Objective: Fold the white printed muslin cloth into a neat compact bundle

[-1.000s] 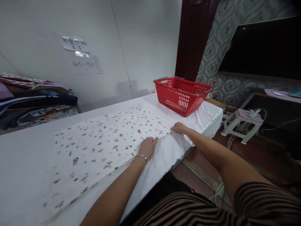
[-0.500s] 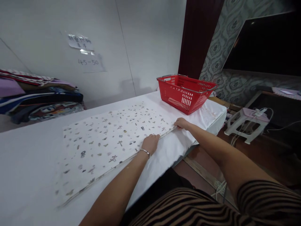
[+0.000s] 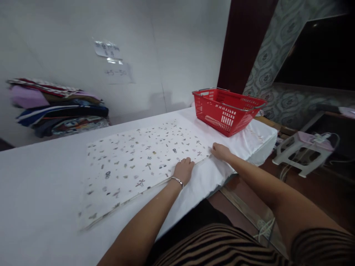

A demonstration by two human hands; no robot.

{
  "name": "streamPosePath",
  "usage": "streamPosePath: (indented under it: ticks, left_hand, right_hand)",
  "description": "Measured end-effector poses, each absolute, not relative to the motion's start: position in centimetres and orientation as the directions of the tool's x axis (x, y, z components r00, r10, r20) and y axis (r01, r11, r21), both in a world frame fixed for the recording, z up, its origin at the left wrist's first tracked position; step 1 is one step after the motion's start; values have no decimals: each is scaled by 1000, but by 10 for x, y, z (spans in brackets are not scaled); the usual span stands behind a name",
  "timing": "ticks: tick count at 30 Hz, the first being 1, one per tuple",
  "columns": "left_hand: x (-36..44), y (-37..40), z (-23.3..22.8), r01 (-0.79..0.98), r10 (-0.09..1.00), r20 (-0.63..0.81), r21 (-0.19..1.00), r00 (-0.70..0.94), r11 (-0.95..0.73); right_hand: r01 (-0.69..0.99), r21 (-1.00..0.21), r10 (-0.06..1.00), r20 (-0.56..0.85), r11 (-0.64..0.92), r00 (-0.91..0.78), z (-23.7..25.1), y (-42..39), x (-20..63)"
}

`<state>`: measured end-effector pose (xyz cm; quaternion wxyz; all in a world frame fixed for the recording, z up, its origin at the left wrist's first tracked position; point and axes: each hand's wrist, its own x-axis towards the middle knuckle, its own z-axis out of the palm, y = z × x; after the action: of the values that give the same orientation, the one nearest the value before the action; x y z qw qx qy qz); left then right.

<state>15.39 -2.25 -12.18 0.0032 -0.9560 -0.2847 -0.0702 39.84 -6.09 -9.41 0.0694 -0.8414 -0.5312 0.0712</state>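
White printed cloth (image 3: 138, 162), scattered with small grey and dark motifs, lies flat and folded on the white-covered table (image 3: 36, 192), its long near edge running parallel to the table's front edge. Left hand (image 3: 183, 170) rests palm down on the cloth's near edge, fingers extended and flat, grasping nothing; a thin silver bracelet (image 3: 177, 180) sits at that wrist. Right hand (image 3: 220, 151) lies on the cloth's right-hand near corner, fingers laid forward over the corner; whether they pinch the fabric or merely press on it cannot be told. Both forearms reach in from the lower right of the view, above a brown-and-black striped garment (image 3: 222, 247) worn by the person. Red plastic basket (image 3: 227, 111) with metal handles stands on the table just beyond the cloth's right end, apart from it and near the table's end. Folded fabrics (image 3: 58, 111) of mixed colours are stacked against the wall at the far left of the table. Two paper notes (image 3: 113, 61) are fixed to the white wall above. White plastic stool (image 3: 305, 151) stands on the floor to the right, well apart from the table.
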Motion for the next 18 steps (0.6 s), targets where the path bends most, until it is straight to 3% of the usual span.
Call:
streamPosePath:
  ticks: [2, 5, 7, 11, 18]
  left_hand:
    - [155, -24, -123, 548, 548, 147, 45, 823, -835]
    - [157, -28, -123, 540, 542, 161, 59, 825, -840]
    - [155, -30, -121, 535, 537, 163, 60, 828, -843]
    - [142, -36, -118, 549, 545, 167, 24, 822, -835]
    - [75, -41, -115, 659, 650, 130, -31, 749, -752]
  right_hand:
    - [936, -152, 945, 33, -318, 327, -95, -65, 392]
    - [993, -115, 971, 240, 18, 10, -108, -63, 380]
    - [973, -148, 963, 229, 179, -142, -122, -61, 373]
    - [982, -114, 985, 98, 151, -140, -151, -62, 367]
    - [981, -91, 982, 102, 170, -160, -165, -63, 378]
